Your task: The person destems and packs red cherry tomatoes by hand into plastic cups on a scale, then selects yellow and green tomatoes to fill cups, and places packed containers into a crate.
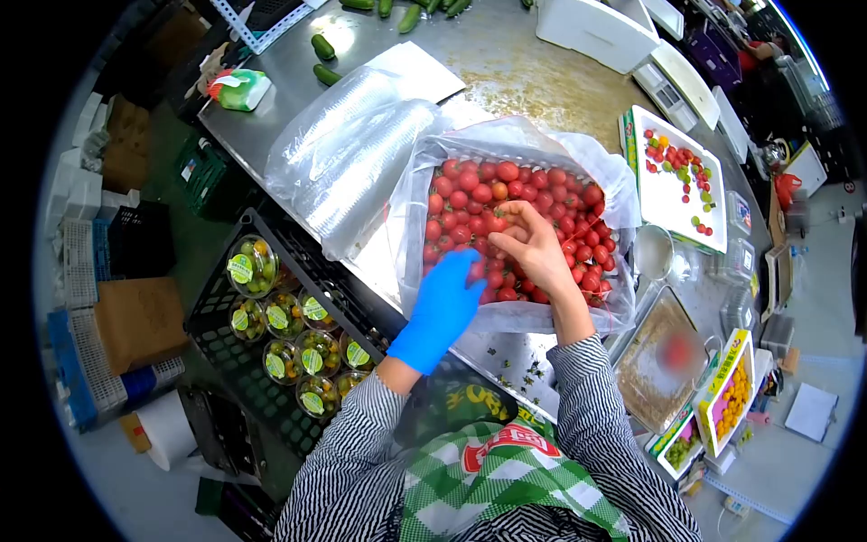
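Red cherry tomatoes (542, 194) fill a box lined with a clear plastic bag (415, 194) in front of me. My left hand (447, 303), in a blue glove, reaches over the near left part of the tomatoes. Its fingers are bent together, and whatever lies in them is hidden. Bare and coming from the right, my right hand (535, 251) is over the middle of the heap. Its thumb and bent fingers close around a cherry tomato (494, 223). Green stem tops (515, 366) lie scattered on the surface at the box's near side.
At left, a black crate (208, 339) holds several labelled tubs of tomatoes. Bubble wrap (361, 149) lies beside the box, with cucumbers (411, 18) beyond. At right are a white tray (664, 203) with loose tomatoes, a metal tray (646, 388) and a blurred red round thing (675, 352).
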A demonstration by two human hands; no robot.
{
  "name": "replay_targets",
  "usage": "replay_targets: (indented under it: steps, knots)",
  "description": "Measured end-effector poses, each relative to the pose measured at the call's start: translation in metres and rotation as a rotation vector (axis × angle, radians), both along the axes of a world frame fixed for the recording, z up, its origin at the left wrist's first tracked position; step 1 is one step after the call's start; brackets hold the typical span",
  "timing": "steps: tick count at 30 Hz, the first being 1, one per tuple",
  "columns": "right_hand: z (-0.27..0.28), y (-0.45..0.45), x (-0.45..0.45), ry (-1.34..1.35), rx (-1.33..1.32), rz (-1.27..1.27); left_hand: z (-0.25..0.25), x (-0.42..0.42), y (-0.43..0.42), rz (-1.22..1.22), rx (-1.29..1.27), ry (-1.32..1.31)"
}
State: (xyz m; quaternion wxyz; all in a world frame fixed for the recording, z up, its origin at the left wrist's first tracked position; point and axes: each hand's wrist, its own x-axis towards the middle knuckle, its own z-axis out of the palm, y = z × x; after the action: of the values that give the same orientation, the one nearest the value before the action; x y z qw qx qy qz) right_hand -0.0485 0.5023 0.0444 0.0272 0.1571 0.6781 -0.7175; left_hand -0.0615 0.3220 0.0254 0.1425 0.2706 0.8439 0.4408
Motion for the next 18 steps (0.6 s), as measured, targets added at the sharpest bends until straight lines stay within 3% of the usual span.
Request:
replay_targets:
  steps: [3,4,7,14,18]
  knots:
    - [0.007,-0.003,0.004,0.016,-0.181,-0.047,0.040,-0.021,-0.003,0.149,0.538,-1.025]
    - [0.009,-0.004,0.004,-0.003,-0.251,-0.052,0.040,-0.026,-0.006,0.142,0.720,-1.246]
    - [0.007,-0.002,0.003,-0.049,-0.435,-0.023,0.034,-0.036,-0.012,0.183,1.034,-1.558]
    - [0.004,0.004,0.007,-0.091,-0.697,0.054,0.022,-0.037,-0.012,0.101,1.116,-1.619]
    - [0.004,0.004,0.009,-0.042,-0.627,-0.001,0.025,-0.034,-0.007,0.287,1.017,-1.602]
